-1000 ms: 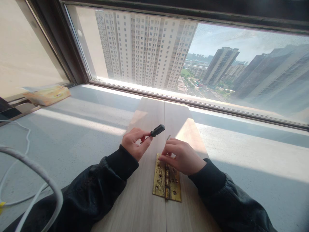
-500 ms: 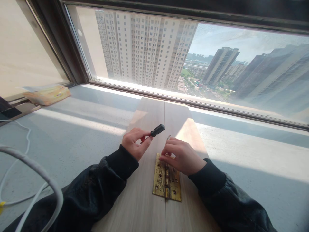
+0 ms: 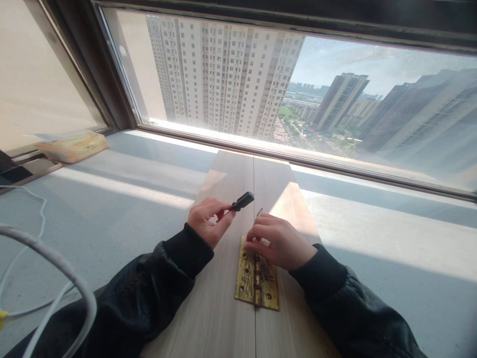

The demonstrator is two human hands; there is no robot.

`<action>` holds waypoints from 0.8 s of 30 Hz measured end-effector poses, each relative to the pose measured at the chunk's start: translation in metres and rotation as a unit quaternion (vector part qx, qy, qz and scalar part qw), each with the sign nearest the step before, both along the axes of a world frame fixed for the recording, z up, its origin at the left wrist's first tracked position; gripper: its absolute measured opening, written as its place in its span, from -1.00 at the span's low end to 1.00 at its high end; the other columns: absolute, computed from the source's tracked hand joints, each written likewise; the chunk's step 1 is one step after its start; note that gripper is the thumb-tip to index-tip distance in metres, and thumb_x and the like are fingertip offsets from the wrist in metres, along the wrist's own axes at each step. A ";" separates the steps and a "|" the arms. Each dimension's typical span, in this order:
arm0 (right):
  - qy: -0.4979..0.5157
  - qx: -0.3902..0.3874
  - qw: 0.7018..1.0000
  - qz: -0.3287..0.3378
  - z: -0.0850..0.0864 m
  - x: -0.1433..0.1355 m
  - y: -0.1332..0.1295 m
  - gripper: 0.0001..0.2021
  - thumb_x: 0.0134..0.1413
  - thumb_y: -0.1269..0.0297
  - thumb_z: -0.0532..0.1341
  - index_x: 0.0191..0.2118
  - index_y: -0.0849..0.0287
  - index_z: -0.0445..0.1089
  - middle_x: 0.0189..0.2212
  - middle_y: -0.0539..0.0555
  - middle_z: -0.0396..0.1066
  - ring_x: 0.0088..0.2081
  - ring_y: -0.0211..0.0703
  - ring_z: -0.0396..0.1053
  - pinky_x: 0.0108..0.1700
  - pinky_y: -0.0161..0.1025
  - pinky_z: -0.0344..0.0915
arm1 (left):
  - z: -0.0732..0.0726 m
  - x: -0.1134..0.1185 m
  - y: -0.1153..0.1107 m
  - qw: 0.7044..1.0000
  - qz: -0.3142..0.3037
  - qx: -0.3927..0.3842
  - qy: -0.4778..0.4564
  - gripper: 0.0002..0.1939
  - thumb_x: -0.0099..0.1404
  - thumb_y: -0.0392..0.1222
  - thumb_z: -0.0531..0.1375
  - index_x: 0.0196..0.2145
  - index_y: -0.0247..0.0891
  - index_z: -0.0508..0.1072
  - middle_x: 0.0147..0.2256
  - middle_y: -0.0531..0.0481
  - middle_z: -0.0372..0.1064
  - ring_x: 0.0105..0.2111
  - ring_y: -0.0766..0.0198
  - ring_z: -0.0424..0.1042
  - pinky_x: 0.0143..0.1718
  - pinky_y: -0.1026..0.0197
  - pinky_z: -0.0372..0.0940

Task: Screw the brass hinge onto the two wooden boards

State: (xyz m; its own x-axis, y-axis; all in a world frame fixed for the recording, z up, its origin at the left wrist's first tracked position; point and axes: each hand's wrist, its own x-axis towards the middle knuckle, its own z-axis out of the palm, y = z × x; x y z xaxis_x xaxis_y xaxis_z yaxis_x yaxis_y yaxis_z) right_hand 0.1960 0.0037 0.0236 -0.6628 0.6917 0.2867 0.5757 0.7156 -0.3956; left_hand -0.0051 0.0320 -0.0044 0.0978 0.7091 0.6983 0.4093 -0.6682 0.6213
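It's indoors, high up; a window ledge (image 3: 383,238) overlooks tower blocks (image 3: 227,74).

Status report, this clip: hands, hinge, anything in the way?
Left hand grips black-handled tool. Right hand holds small metal piece over upper end of hinge. Hinge lies open across two boards, partly hidden. Cables left, clear of hinge.

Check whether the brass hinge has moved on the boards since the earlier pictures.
No, the brass hinge shows no shift either way: judged against the seam between the boards, it straddles the same spot as before.
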 end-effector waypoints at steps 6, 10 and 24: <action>0.018 -0.008 1.000 0.006 -0.004 0.003 0.003 -0.95 0.07 0.36 0.24 -0.36 0.18 0.45 -0.45 0.06 0.41 -0.36 -0.20 0.29 -0.34 -0.26 0.24 | -0.001 0.000 0.000 1.000 -0.002 0.002 0.003 -0.89 0.17 -0.24 0.22 -0.41 -0.31 0.55 -0.62 0.07 0.30 -0.56 0.36 0.25 -0.48 0.27 0.23; 0.016 -0.005 1.000 -0.009 -0.007 0.003 0.004 -0.88 0.08 0.30 0.25 -0.44 0.20 0.40 -0.48 0.07 0.39 -0.38 -0.18 0.26 -0.35 -0.25 0.22 | 0.000 0.001 0.000 1.000 -0.002 0.003 0.007 -0.89 0.18 -0.25 0.22 -0.41 -0.31 0.54 -0.61 0.06 0.31 -0.57 0.37 0.25 -0.48 0.27 0.23; 0.212 -0.025 0.970 -0.113 0.020 -0.011 -0.011 -0.68 0.14 0.08 0.20 -0.11 0.21 0.34 -0.48 0.01 0.38 -0.49 -0.28 0.30 -0.46 -0.31 0.29 | 0.007 0.002 -0.008 0.987 -0.113 0.087 0.074 -0.90 0.20 -0.31 0.20 -0.41 -0.31 0.53 -0.64 0.06 0.27 -0.58 0.37 0.21 -0.52 0.29 0.16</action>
State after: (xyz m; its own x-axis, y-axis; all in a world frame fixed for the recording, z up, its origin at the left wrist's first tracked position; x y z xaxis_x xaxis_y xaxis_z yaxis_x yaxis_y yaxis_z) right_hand 0.1846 -0.0078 0.0433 -0.3214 0.8264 0.4623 0.4937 0.5628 -0.6630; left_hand -0.0032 0.0238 0.0027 0.3505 0.5275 0.7739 0.3153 -0.8445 0.4329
